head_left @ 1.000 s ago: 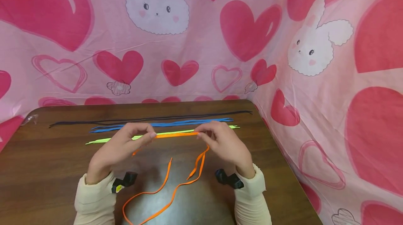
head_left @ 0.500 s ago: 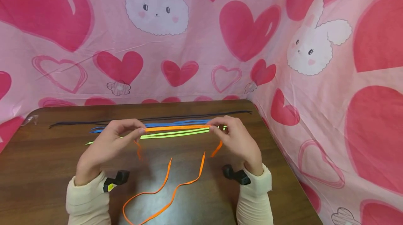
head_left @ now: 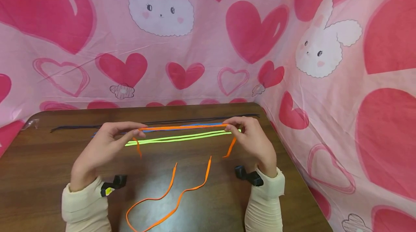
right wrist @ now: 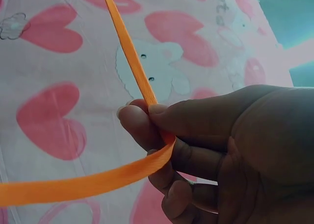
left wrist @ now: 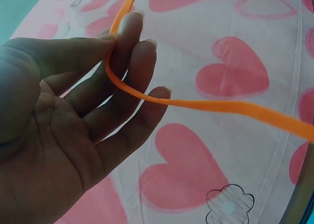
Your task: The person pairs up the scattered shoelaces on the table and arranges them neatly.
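Note:
An orange shoelace (head_left: 185,128) is stretched nearly level between both hands, above the table. My left hand (head_left: 100,149) pinches it between thumb and fingers, and a short end dangles below. In the left wrist view the lace (left wrist: 211,106) bends over the fingertips. My right hand (head_left: 251,141) pinches the other side, its loose end hanging down under the palm. In the right wrist view the lace (right wrist: 130,52) runs between thumb and index finger. A second orange shoelace (head_left: 182,197) lies in a loose curve on the table nearer the body.
Behind the held lace, yellow-green laces (head_left: 182,138), blue laces (head_left: 198,126) and a dark lace (head_left: 182,121) lie roughly parallel across the wooden table (head_left: 39,174). Clear plastic (head_left: 30,124) sits at the far left corner. A pink patterned cloth (head_left: 208,44) hangs behind and to the right.
Both hands have moved apart and slightly away from the body, drawing the held orange lace longer and straighter. Its right end lifted off the second lace, which stays put on the table.

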Available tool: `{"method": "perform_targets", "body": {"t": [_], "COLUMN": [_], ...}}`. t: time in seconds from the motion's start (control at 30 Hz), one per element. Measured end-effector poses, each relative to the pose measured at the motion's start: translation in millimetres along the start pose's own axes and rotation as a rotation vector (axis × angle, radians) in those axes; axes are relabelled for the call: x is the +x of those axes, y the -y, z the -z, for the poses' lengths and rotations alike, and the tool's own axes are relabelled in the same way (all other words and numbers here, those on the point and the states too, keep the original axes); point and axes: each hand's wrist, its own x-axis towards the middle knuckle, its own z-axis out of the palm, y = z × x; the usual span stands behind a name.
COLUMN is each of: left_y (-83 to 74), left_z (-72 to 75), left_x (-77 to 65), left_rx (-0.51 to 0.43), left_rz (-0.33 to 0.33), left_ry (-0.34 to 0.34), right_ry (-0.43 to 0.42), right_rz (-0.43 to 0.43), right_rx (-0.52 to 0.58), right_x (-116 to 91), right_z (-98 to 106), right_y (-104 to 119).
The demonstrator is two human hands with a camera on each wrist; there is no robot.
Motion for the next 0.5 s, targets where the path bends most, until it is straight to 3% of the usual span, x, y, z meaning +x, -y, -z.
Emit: {"method": "perform_targets", "body": {"t": [0.17, 0.5], "left_y": [3.1, 10.3], "left_z": [2.4, 4.5], "left_x": [-0.4, -0.8], "left_rx": [0.055, 0.172], "left_rz": [-0.020, 0.014], "left_ry": [-0.048, -0.177], "right_ry": [-0.011, -0.002], "right_rz": [-0.020, -0.087], "right_rx": [0.004, 0.029], "right_x": [1.2, 4.4], "right_z": [3.6, 8.9], "right_y": [-8.2, -21.6]}}
